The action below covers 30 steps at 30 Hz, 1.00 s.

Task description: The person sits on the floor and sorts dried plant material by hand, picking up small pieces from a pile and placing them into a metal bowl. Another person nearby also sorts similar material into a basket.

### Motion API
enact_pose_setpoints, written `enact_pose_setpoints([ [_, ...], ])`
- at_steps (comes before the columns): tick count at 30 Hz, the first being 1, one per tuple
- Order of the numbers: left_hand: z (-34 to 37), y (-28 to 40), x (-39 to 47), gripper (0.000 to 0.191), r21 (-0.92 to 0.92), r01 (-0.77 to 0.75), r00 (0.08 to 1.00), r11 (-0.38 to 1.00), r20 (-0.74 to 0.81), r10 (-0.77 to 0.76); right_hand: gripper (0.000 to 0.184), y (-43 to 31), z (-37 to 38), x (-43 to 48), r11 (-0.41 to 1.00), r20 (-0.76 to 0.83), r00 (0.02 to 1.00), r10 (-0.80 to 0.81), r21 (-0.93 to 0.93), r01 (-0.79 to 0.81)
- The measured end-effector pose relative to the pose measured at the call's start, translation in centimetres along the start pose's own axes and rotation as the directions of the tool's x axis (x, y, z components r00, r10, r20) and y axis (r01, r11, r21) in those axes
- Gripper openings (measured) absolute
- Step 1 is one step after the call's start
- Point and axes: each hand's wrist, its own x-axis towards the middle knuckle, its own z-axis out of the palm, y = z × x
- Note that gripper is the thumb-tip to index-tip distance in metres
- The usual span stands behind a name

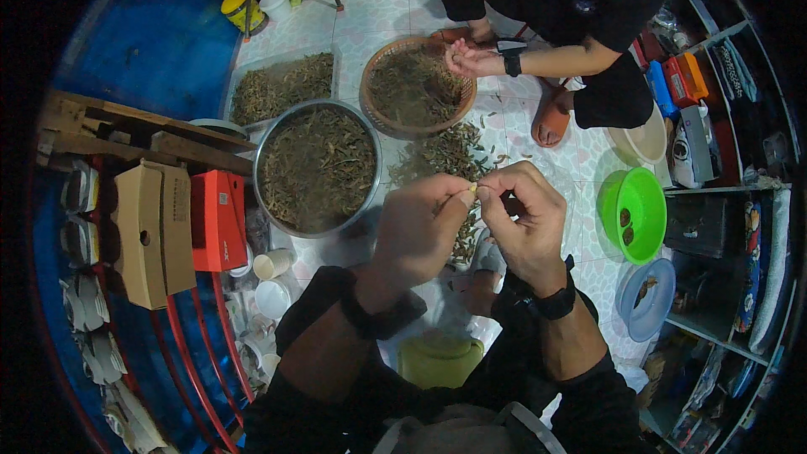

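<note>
My left hand [419,227] and my right hand [526,221] meet fingertip to fingertip over the floor. Between them they pinch a small yellowish piece [473,188], too small to identify. Below and beyond my hands a loose pile of dried brown-green plant pieces, perhaps pods, [451,151] is spread on the floor. Left of the pile stands a round metal basin [377,186] filled with similar dried pieces. A brown woven-look plastic basket [365,98] with more of them sits farther ahead. Behind the metal basin is a transparent rectangular bin [336,72], also filled.
Across from me sits another person, whose hand [470,60] is over the basket. At right are a green basin [646,214] and a blue basin [665,302], each with a little brown material, beside a shelf [725,192]. Boxes [151,233] and a red metal rack [183,334] stand left.
</note>
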Motion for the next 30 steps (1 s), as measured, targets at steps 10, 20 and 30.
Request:
enact_pose_setpoints([
  [10,-0.3,0.2,0.0,0.012,0.087,-0.085,0.996,0.993,0.021,0.083,0.018,0.4,-0.9,0.4,0.980,0.111,0.977,-0.179,-0.066,0.187],
  [20,-0.5,0.7,0.1,0.007,0.267,-0.261,0.965,0.928,0.078,0.249,0.012,0.4,-1.2,0.0,0.999,0.171,0.984,0.045,-0.003,-0.045],
  [30,-0.7,1.3,-0.2,0.008,0.216,-0.136,0.990,0.967,0.067,0.124,0.008,0.3,-1.0,-0.3,0.747,0.256,0.856,0.450,0.417,-0.518],
])
